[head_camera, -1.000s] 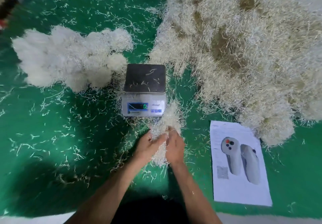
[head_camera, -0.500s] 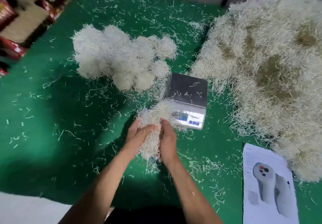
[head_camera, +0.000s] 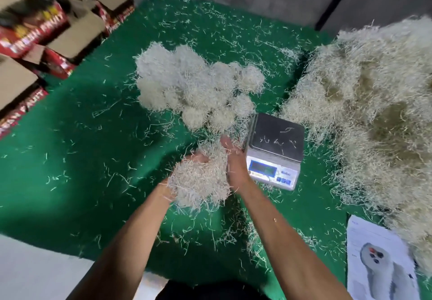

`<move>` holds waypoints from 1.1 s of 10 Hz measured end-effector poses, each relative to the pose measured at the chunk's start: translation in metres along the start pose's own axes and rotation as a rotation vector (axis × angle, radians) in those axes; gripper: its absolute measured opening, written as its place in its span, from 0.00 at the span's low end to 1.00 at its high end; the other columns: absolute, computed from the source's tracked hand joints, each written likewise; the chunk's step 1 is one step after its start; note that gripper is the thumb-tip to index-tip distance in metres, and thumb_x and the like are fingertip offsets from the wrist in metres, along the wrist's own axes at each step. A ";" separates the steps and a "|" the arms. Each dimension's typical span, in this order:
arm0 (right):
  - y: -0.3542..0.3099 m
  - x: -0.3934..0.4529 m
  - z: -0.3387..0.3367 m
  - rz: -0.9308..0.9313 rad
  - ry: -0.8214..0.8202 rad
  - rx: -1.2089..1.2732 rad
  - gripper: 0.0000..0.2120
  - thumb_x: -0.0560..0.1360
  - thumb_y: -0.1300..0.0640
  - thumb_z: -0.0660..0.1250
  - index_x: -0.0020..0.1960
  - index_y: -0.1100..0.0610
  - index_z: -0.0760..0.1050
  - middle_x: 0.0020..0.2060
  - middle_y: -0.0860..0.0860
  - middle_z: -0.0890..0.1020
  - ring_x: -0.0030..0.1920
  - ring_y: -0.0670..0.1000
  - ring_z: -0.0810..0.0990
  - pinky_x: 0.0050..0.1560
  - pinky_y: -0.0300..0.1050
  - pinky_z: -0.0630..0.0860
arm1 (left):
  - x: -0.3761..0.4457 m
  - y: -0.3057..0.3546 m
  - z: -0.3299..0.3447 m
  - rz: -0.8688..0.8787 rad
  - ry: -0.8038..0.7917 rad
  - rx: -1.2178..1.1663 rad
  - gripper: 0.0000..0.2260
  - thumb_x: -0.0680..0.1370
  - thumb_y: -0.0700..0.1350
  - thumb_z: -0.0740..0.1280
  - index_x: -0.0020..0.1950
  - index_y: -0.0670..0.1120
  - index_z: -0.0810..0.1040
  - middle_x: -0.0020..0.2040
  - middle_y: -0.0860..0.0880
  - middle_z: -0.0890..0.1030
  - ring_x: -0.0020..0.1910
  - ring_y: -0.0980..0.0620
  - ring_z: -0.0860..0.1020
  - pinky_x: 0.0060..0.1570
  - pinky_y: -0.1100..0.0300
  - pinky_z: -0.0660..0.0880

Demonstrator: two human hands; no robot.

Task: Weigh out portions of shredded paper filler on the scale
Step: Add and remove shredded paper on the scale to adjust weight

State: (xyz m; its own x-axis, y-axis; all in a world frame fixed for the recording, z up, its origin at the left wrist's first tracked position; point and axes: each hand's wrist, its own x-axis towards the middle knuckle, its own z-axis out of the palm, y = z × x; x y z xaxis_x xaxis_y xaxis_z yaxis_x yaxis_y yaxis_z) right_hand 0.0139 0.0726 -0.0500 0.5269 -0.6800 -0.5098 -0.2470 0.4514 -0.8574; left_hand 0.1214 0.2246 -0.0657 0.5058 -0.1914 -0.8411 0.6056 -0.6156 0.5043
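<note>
Stacked cardboard boxes (head_camera: 46,31) with red printed sides sit at the far left, beside a green worktop (head_camera: 70,159) scattered with loose paper strands. Left of centre lies a cluster of rounded shredded-paper portions (head_camera: 194,89). Just in front of it, a wad of shredded paper filler (head_camera: 201,183) is cupped between both hands: the left hand (head_camera: 187,166) is mostly buried under it, fingers curled around it, and the right hand (head_camera: 233,161) presses flat against its right side, fingers straight. Just right of that hand stands the scale (head_camera: 275,150), its platform holding only a few strands. A large loose heap of filler (head_camera: 374,124) fills the right side, with a printed sheet (head_camera: 378,264) in front of it.
</note>
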 end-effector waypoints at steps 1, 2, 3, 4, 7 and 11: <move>-0.003 0.005 -0.012 -0.148 0.116 -0.085 0.24 0.74 0.36 0.73 0.55 0.55 0.82 0.48 0.45 0.87 0.47 0.44 0.84 0.59 0.51 0.76 | -0.015 -0.008 -0.004 0.026 0.084 0.079 0.15 0.86 0.34 0.52 0.70 0.29 0.68 0.69 0.29 0.70 0.68 0.34 0.71 0.63 0.55 0.69; -0.020 0.002 -0.038 -0.152 0.160 -0.089 0.36 0.76 0.34 0.69 0.61 0.67 0.74 0.50 0.55 0.80 0.48 0.53 0.80 0.61 0.54 0.78 | -0.040 -0.018 0.000 0.130 0.136 0.295 0.09 0.85 0.33 0.57 0.62 0.35 0.74 0.46 0.40 0.75 0.35 0.50 0.70 0.28 0.66 0.72; -0.034 0.007 -0.076 -0.075 0.324 0.035 0.40 0.80 0.35 0.64 0.77 0.63 0.60 0.49 0.53 0.77 0.45 0.50 0.79 0.46 0.43 0.77 | -0.053 -0.024 0.013 0.182 0.138 0.420 0.09 0.85 0.36 0.58 0.62 0.35 0.74 0.43 0.42 0.74 0.36 0.50 0.70 0.31 0.62 0.72; -0.050 0.012 -0.118 0.014 0.450 0.285 0.30 0.82 0.38 0.61 0.73 0.60 0.65 0.58 0.62 0.80 0.52 0.53 0.85 0.51 0.49 0.81 | -0.048 -0.018 0.031 0.200 0.149 0.340 0.14 0.84 0.36 0.61 0.68 0.32 0.71 0.59 0.34 0.76 0.58 0.38 0.76 0.60 0.51 0.72; -0.060 -0.032 -0.146 -0.126 0.105 0.187 0.34 0.82 0.36 0.56 0.81 0.53 0.57 0.70 0.49 0.73 0.76 0.54 0.66 0.79 0.61 0.57 | -0.086 0.022 0.136 0.295 -0.186 -0.140 0.24 0.83 0.37 0.62 0.79 0.40 0.60 0.69 0.44 0.71 0.51 0.47 0.75 0.34 0.65 0.75; -0.073 -0.061 -0.164 -0.557 0.322 -0.099 0.10 0.84 0.58 0.59 0.51 0.52 0.78 0.45 0.44 0.83 0.32 0.37 0.75 0.36 0.38 0.78 | -0.107 0.078 0.181 0.303 -0.541 -0.163 0.24 0.80 0.49 0.69 0.76 0.52 0.69 0.67 0.46 0.74 0.51 0.49 0.82 0.40 0.56 0.82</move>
State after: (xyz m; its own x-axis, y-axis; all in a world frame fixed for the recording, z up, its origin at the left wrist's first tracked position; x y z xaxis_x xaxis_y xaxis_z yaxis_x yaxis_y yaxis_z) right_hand -0.1339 -0.0136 0.0326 0.3314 -0.9430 0.0309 -0.0894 -0.0640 -0.9939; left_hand 0.0029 0.0585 0.0286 0.3132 -0.7237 -0.6149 0.5920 -0.3575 0.7223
